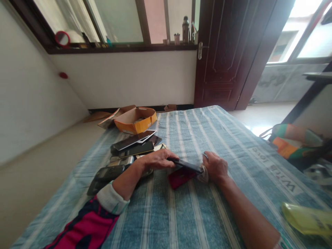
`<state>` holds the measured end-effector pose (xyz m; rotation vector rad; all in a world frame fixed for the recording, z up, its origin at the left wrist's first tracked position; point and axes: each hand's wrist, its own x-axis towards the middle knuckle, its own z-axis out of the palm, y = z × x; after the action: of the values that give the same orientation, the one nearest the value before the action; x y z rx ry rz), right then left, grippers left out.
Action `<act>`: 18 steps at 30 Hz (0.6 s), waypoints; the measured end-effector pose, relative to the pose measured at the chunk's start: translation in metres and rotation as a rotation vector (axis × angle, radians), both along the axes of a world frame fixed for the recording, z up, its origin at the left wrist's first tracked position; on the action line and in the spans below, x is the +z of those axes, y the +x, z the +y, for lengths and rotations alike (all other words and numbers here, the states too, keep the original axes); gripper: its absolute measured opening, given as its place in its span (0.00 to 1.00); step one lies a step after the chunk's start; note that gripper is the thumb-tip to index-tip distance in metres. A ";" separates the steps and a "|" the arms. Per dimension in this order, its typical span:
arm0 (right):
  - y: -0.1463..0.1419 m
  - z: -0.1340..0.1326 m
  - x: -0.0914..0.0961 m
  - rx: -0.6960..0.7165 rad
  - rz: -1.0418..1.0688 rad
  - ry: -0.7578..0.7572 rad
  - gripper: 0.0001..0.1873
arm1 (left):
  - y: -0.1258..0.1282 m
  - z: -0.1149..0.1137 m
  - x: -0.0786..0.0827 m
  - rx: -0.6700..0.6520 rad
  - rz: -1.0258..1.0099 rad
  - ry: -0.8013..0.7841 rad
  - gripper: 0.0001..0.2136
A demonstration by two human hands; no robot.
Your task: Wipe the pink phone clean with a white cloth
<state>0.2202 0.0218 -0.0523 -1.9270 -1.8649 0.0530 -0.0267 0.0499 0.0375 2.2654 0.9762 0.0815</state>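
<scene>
The left hand's (pixel 158 159) fingers clamp a phone (pixel 188 165), the right hand's (pixel 216 167) a cloth (pixel 203 175) against it; a box (pixel 138 127) sits at the sheet's (pixel 178 221) far left corner.

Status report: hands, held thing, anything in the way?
Left hand gripping black phone. Right hand holding pale cloth at phone's other end. Red item lying close by, no blockage seen.

Dark red door (pixel 229 45), silver handle (pixel 200 51), flask (pixel 185 31) on windowsill (pixel 124 49), round red-rimmed mirror (pixel 62 39)
</scene>
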 end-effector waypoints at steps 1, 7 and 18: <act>0.001 0.000 0.000 -0.008 0.008 0.000 0.08 | -0.001 0.002 0.000 0.036 -0.012 -0.016 0.11; 0.002 0.002 0.001 -0.033 0.046 0.002 0.09 | 0.003 0.019 -0.007 0.171 0.029 0.084 0.16; 0.003 0.004 -0.001 -0.033 0.079 0.001 0.10 | 0.009 0.025 -0.025 0.304 0.110 0.269 0.28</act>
<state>0.2230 0.0258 -0.0530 -1.9257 -1.7816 0.1163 -0.0173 0.0752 0.0126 2.3613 1.4379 0.2342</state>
